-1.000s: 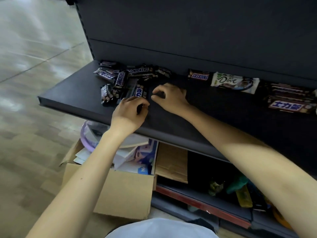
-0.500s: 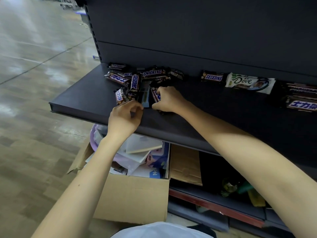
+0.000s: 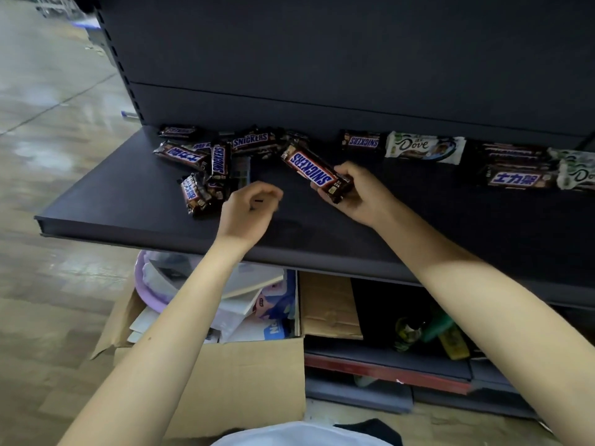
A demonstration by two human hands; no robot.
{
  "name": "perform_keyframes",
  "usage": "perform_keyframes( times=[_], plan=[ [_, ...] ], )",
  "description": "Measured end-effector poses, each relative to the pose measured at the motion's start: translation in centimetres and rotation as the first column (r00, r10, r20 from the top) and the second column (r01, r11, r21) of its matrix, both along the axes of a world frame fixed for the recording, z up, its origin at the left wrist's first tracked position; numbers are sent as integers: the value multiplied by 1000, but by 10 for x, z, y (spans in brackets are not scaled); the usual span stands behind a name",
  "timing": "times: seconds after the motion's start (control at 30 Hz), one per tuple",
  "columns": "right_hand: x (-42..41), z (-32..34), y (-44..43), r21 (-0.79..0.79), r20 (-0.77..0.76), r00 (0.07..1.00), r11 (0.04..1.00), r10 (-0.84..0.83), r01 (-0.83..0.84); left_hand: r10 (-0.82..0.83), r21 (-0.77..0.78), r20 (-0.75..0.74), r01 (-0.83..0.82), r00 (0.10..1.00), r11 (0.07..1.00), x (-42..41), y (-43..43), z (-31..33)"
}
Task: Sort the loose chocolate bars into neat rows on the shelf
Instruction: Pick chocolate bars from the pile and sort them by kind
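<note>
Across the dark shelf (image 3: 128, 201), chocolate bars sit mostly along the back edge. Below its front edge an open cardboard box (image 3: 244, 381) stands on the floor, holding papers and a purple plastic rim. Toward the shelf's back left corner lies a loose pile of bars (image 3: 206, 162), brown Snickers wrappers pointing every which way and overlapping, with 1 crumpled cluster reaching toward the front edge. Near the back right, a tidier stack of brown bars (image 3: 515, 169) lies lengthwise, with white wrappers just beside it at the frame's edge. Between pile and stack, against the back edge, a white Dove bar (image 3: 425, 147) lies end to end with a single Snickers bar (image 3: 363, 141), the 2 touching or nearly so. The right hand (image 3: 360, 194) is over the middle of the shelf, thumb on top and fingers curled beneath the lower end of a held Snickers bar (image 3: 314, 172), which is lifted off the surface and slants up toward the pile. The left hand (image 3: 248, 210) hovers beside the pile's front cluster, its fingers curled downward and blurred; I cannot tell whether they hold anything.
</note>
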State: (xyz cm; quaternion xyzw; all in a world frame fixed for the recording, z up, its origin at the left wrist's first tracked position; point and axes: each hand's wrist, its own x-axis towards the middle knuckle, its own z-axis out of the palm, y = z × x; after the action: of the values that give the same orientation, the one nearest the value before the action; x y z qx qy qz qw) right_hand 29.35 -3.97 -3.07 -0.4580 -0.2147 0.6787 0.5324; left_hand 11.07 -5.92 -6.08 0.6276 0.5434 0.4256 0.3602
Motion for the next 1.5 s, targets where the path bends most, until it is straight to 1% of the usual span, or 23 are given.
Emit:
perform_keyframes(
  times=[0.07,0.2,0.37,0.43,0.53,0.63,0.73,0.77,0.83,0.97,1.07,1.17,1.23,1.37,1.4,1.43,1.47,1.5],
  plan=[
    [7,0,-5,9,-51,998,1000,-24,25,-31,-11,34,31,999,999,7,1,1],
    [21,1,-11,37,-77,996,999,-35,38,-59,-11,51,60,997,998,15,1,3],
    [29,3,-22,88,-46,998,996,40,-35,-97,-28,87,99,992,995,20,-2,3],
    [28,2,-27,117,-58,996,991,66,-59,-96,-51,128,104,987,993,24,-5,5],
    [21,-4,-34,243,-104,988,966,110,-82,-130,-126,231,162,964,979,38,-14,9],
    [10,-13,-37,405,-121,985,912,122,-63,-180,-174,314,243,932,954,54,-24,12],
    [7,-20,-37,473,-112,992,881,65,-5,-114,-176,406,200,907,964,60,-25,14],
    [6,-20,-39,481,-109,993,876,51,8,-96,-161,415,177,905,971,60,-24,14],
    [8,-20,-42,493,-96,994,870,48,5,-82,-133,405,148,910,980,60,-22,14],
    [11,-23,-48,481,2,1000,876,31,-28,-73,-180,466,176,882,968,58,-21,9],
    [15,-23,-53,438,94,996,898,-1,-40,-70,-137,466,150,882,979,56,-16,7],
    [23,-22,-59,365,176,984,928,6,-71,-87,-97,446,145,891,985,54,-10,8],
    [30,-22,-63,320,185,983,946,-1,-59,-101,-74,421,146,901,987,54,-6,9],
    [44,-19,-69,285,106,992,958,-66,34,-91,-34,438,117,894,993,57,0,12],
    [49,-17,-70,292,85,994,956,-66,39,-71,-64,474,114,878,991,58,1,14],
    [53,-16,-72,301,66,996,953,-58,35,-42,-122,544,128,838,984,59,4,17],
    [57,-14,-73,309,58,997,951,-43,23,11,-211,655,169,756,963,60,7,18],
    [61,-12,-74,314,66,997,950,-24,2,92,-311,773,248,628,917,61,9,20]
  ],
)
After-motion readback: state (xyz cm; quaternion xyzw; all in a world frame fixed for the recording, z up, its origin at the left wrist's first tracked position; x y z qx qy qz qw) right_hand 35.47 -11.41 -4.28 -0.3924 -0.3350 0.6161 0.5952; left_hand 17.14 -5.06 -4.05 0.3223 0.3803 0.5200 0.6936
